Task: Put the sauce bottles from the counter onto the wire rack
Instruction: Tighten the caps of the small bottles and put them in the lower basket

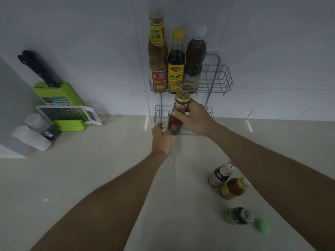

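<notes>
The right hand (194, 118) is closed around a gold-capped sauce bottle (178, 115), held nearly upright at the front wire of the wire rack (217, 77), at its lower basket. The left hand (161, 138), fingers curled, touches that basket's front edge beside the bottle's base; whether it grips the wire is unclear. Three tall bottles (176, 64) fill the upper basket. Three more jars (230, 182) wait on the pale counter (90, 178) under the right forearm, against a white tiled wall.

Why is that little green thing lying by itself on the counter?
It looks like a loose green cap, lying beside a small green bottle that seems open on top. Everything else stands tidy; nothing looks spilled.
</notes>
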